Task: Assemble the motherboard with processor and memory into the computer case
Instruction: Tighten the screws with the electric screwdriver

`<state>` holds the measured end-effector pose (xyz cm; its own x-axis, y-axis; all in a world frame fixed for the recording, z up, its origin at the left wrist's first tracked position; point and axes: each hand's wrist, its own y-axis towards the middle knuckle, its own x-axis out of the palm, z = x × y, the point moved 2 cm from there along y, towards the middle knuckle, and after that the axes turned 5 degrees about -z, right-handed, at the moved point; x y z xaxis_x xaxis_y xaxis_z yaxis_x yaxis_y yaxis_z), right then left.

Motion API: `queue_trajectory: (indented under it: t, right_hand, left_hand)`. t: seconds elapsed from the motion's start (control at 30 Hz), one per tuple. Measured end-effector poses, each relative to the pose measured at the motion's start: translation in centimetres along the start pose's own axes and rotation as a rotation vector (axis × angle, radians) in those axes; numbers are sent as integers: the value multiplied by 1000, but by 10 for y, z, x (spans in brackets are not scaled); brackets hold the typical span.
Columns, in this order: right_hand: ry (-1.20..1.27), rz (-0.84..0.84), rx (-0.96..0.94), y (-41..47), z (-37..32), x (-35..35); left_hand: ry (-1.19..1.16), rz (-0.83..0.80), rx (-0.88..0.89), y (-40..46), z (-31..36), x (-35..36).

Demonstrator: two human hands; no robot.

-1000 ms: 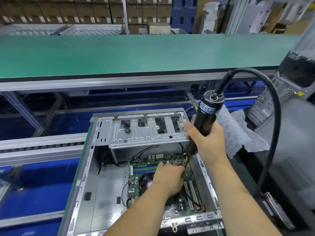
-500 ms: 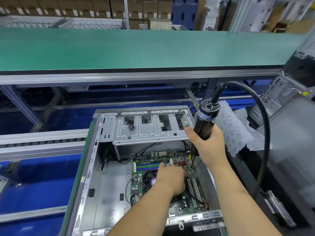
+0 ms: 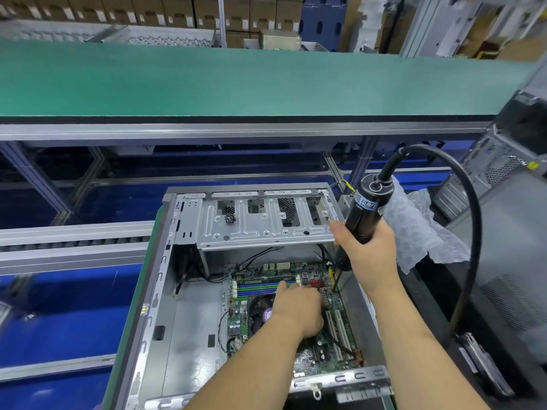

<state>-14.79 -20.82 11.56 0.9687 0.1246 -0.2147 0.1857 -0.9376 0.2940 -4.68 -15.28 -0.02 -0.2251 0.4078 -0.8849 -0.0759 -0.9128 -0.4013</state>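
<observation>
An open grey computer case (image 3: 165, 303) lies in front of me with a green motherboard (image 3: 322, 347) inside it. My left hand (image 3: 297, 310) rests palm down on the board, over the black fan and near the blue and green memory slots (image 3: 257, 287); whether it pinches anything is hidden. My right hand (image 3: 368, 253) is shut on a black electric screwdriver (image 3: 362, 214), held upright. Its bit (image 3: 336, 284) reaches down to the board's far right corner.
A silver drive bay bracket (image 3: 260, 226) spans the case's far end, above the board. Crumpled bubble wrap (image 3: 420, 232) and another computer case (image 3: 503, 247) lie to the right. The screwdriver's black cable (image 3: 470, 220) loops right. A green conveyor belt (image 3: 236, 84) runs across behind.
My view has shifted a little. The screwdriver has stood more upright and its bit has come down to the board's corner. My left hand stays on the board.
</observation>
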Motion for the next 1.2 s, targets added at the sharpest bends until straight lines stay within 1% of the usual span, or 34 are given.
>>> queue_trajectory:
  t: [0.43, 0.8, 1.2]
  right_hand:
    - [-4, -5, 21, 2, 2, 1]
    - [-9, -50, 36, 0, 1, 5]
    - [-15, -72, -6, -3, -1, 9]
  left_hand:
    - [-4, 6, -8, 0, 1, -1]
    - [-40, -3, -21, 2, 0, 0]
    - [-40, -5, -18, 2, 1, 0]
